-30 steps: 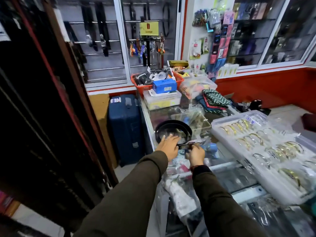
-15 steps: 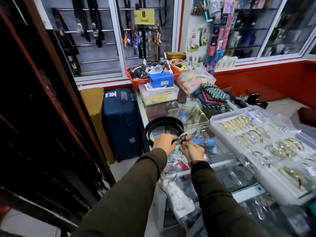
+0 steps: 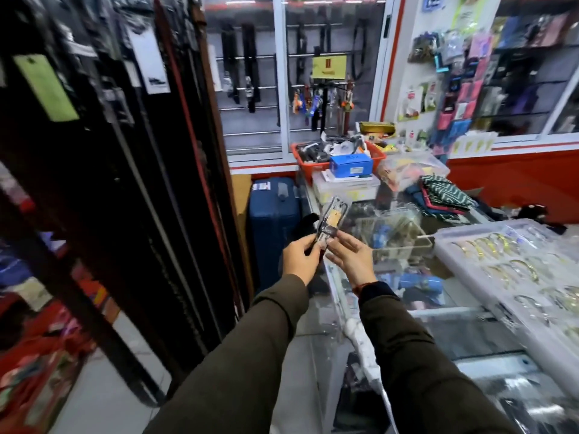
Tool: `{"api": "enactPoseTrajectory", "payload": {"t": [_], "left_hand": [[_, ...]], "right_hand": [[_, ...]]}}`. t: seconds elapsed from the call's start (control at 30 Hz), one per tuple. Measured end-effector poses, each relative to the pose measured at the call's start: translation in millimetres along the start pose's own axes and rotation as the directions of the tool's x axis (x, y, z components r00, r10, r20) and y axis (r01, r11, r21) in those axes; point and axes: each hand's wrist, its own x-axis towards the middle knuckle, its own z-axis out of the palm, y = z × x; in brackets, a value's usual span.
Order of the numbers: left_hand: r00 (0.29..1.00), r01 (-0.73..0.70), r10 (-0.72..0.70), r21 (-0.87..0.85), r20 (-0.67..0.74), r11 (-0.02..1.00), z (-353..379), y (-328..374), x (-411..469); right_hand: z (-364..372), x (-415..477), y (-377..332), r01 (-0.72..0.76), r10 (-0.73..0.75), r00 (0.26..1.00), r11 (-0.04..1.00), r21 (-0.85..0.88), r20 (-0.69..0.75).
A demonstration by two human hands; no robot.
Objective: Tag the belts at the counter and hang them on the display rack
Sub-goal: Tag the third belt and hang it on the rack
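My left hand (image 3: 300, 258) and my right hand (image 3: 351, 258) hold a black belt up off the glass counter (image 3: 438, 311). Its buckle end (image 3: 332, 219), wrapped in clear plastic with a gold plate and a dark tag, points upward between my fingers. The left hand grips the strap just below the buckle; the strap itself is mostly hidden behind that hand. The right hand's fingertips pinch the tag end. The display rack (image 3: 125, 183) stands to my left, filled with hanging dark belts and paper tags.
A clear tray of gold bangles (image 3: 507, 270) lies on the counter's right side. A wire basket (image 3: 391, 233), an orange basket (image 3: 313, 164) with a blue box (image 3: 351, 166) and folded cloth sit farther back. A blue suitcase (image 3: 272, 227) stands on the floor by the counter.
Both hands lifted the belt off the counter and raised its buckle end upright. My view swung left, bringing the belt rack close.
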Motion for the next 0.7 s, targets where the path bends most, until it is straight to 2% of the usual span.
{"api": "enactPoseTrajectory", "payload": {"t": [0.13,0.23,0.3,0.5,0.7], "left_hand": [[0.999,-0.028,0.033,0.157,-0.028,0.987,-34,8,-19],[0.993,-0.052,0.076,0.228,-0.096,0.972,-58,16,-31],[0.981,-0.067,0.099,0.186,-0.169,0.980,-74,22,-35],[0.950,-0.060,0.018,-0.127,-0.312,0.990,-118,48,-39],[0.907,-0.173,0.098,-0.151,-0.410,0.973,-161,98,-24]], "right_hand": [[31,-17,2,0.102,-0.093,0.993,0.988,-0.120,0.076],[55,-32,-5,0.154,-0.139,0.980,0.983,-0.104,0.140],[68,-39,-13,0.166,-0.148,0.973,0.982,-0.089,0.176],[100,-57,-41,0.184,-0.167,0.942,0.982,-0.033,0.292],[147,-62,-89,0.237,-0.237,0.894,0.970,0.047,0.381]]}}
